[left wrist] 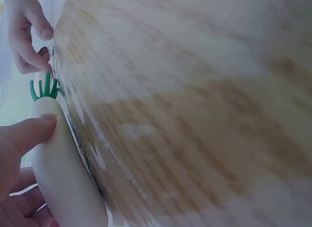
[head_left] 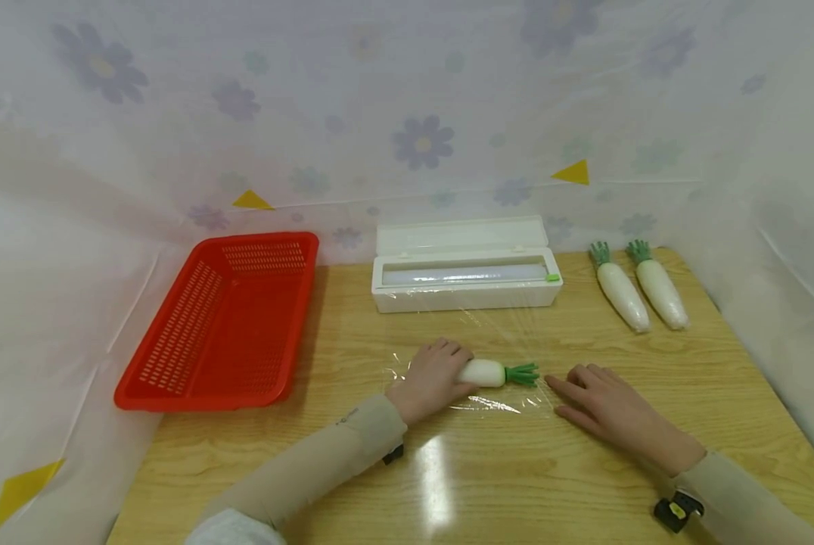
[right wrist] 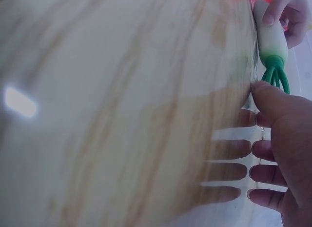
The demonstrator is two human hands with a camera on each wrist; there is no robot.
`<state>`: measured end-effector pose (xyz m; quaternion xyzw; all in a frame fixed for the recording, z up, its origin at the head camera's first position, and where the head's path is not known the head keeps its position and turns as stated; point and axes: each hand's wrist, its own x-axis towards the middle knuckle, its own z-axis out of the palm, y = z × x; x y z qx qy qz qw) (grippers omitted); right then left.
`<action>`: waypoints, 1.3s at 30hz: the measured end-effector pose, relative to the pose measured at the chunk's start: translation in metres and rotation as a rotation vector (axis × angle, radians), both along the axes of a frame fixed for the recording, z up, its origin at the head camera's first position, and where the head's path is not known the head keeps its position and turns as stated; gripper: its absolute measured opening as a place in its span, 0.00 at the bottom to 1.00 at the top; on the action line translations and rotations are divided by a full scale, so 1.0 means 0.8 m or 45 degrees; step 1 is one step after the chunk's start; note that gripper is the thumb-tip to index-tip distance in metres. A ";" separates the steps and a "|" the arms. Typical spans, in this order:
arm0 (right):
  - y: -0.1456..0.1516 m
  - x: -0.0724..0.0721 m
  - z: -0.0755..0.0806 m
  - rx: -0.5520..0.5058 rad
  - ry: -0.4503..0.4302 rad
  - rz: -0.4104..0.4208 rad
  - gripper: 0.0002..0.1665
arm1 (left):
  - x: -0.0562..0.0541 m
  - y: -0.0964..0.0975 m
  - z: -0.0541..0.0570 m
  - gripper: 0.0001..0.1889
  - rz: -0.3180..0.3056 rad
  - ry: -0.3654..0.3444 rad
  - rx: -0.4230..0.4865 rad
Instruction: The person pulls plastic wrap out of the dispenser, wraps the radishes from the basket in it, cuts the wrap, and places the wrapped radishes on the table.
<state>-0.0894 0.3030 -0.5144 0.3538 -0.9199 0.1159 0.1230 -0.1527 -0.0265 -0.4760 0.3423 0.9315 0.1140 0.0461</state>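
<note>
A white radish (head_left: 483, 372) with short green stalks lies crosswise on a sheet of clear cling film (head_left: 495, 403). My left hand (head_left: 434, 381) grips its left end. In the left wrist view the thumb lies along the radish (left wrist: 66, 163), with fingers on its other side. My right hand (head_left: 611, 409) is low over the table, just right of the stalks, its fingers loosely spread. The right wrist view shows its fingertips (right wrist: 263, 173) at the tabletop and its thumb by the film's edge. The film runs back to a white cling film box (head_left: 464, 297), its lid raised.
A red plastic basket (head_left: 290, 333) stands at the left of the wooden table (head_left: 516, 484). At the back right lie two more white radishes, one (head_left: 622, 295) beside the other (head_left: 662, 294), both with a shiny surface. Flowered sheeting (head_left: 312, 113) walls in the table.
</note>
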 end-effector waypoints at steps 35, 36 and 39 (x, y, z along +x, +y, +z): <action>-0.003 0.000 0.002 -0.028 -0.063 -0.087 0.35 | 0.000 -0.025 -0.008 0.27 0.037 0.002 0.136; -0.004 0.000 0.002 -0.025 -0.071 -0.095 0.35 | 0.000 -0.027 -0.009 0.28 0.039 0.002 0.147; -0.005 0.001 0.007 -0.022 -0.103 -0.113 0.37 | 0.002 -0.035 -0.009 0.28 0.052 0.023 0.170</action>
